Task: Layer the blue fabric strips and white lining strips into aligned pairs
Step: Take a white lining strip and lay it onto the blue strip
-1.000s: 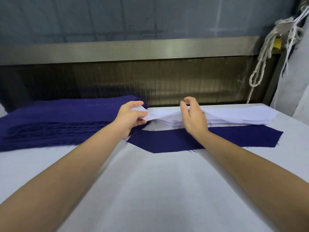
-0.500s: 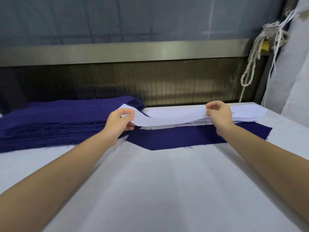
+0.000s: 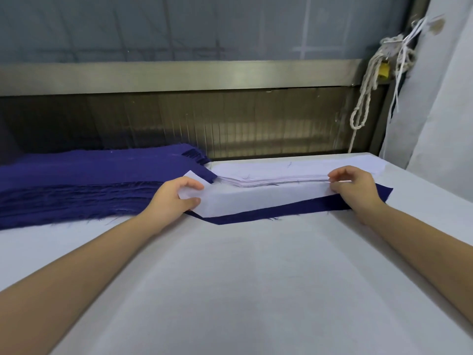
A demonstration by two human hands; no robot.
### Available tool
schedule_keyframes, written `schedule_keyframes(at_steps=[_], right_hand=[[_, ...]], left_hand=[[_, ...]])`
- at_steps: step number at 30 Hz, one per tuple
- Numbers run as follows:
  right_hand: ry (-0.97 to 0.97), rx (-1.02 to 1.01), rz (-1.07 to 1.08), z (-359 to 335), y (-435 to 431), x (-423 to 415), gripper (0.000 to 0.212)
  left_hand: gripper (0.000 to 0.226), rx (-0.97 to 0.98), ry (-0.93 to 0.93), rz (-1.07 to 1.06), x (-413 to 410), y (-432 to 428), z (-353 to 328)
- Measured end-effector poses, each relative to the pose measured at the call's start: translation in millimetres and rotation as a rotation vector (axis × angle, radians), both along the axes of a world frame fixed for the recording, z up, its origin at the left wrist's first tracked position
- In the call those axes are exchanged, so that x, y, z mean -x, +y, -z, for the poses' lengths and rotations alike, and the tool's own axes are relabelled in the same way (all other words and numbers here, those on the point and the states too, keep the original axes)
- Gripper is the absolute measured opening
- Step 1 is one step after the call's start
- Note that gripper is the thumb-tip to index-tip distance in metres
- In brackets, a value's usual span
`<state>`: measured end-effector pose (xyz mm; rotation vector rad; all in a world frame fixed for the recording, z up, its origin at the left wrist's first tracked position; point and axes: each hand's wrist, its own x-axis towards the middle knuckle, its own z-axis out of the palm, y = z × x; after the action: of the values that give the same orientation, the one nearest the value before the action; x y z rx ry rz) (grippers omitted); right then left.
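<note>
1. A blue strip [image 3: 281, 213] lies flat on the table [image 3: 230, 290], near edge showing.
2. Over it, the white lining strip [image 3: 256, 199]: fingers of the left hand [image 3: 174, 198] pinch its left end, those of the right hand [image 3: 355, 190] its right.
3. Behind: white stack [image 3: 281, 172], blue stack [image 3: 76, 180].

You are in a garment workshop, at a station for cut pieces. The wide table [image 3: 243, 278] is covered in plain white cloth. At its far left lies a thick stack of blue fabric pieces [image 3: 89, 175] with raw, frayed edges, and beside it a stack of white lining pieces [image 3: 268, 172]. The white lining strip [image 3: 256, 201] you hold lies over 1 blue strip [image 3: 281, 211] with the same angled end. Behind run a metal rail [image 3: 179, 75] and a ribbed panel [image 3: 256, 119]; a knotted cord [image 3: 366, 90] hangs at right.
</note>
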<state>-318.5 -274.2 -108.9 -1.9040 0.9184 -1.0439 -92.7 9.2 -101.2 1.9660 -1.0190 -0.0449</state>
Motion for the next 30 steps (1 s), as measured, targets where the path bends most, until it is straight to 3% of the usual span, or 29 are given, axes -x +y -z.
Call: schedule_keyframes(at_steps=[8,15,30], right_hand=[[0.201,0.149,0.004,-3,-10,9,0.014],[0.312,0.223,0.03,-8,-5,14,0.025],[0.362,0.251,0.133,-9,-13,25,0.017]], left_hand=[[0.015,-0.026,-0.095,0.013,-1,8,2],[0.018,-0.101,-0.158,-0.014,2,6,5],[0.015,-0.072,-0.195,0.001,2,7,5]])
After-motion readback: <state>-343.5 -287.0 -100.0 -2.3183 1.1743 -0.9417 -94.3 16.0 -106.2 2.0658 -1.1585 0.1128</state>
